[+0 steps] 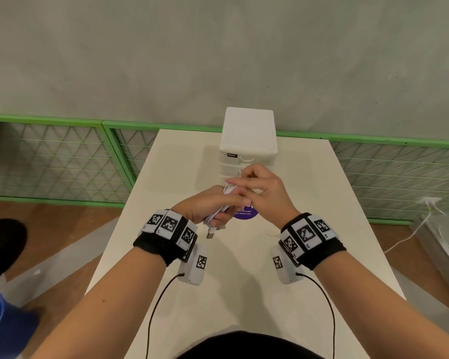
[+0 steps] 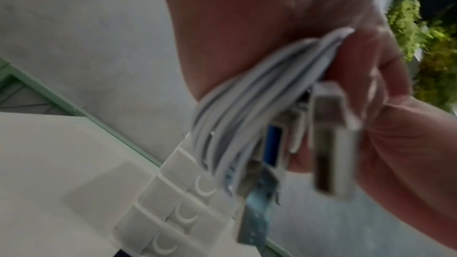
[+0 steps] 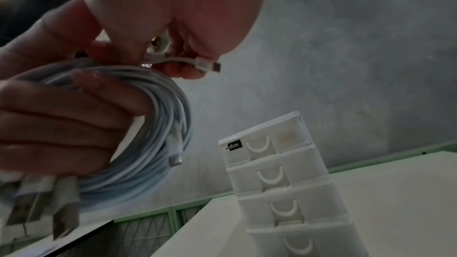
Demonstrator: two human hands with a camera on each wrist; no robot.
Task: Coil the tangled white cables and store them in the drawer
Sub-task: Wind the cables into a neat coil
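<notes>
A person's left hand (image 1: 205,206) grips a coil of white cables (image 3: 158,108) just in front of a white drawer unit (image 1: 248,141) on the counter (image 1: 322,229). The right hand (image 1: 262,187) pinches one small-plug cable end (image 3: 205,64) above the coil.

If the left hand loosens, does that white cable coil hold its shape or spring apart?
Probably springs apart: the cable coil shows no tie, only the left hand gripping it. Loose plug ends dangle, so likely floppy. The right hand pinches one end.

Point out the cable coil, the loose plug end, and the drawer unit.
cable coil (image 3: 170,105), right wrist view, on the looped strands
plug end (image 3: 206,64), right wrist view, on its white housing
drawer unit (image 1: 248,130), head view, on its top panel
</notes>
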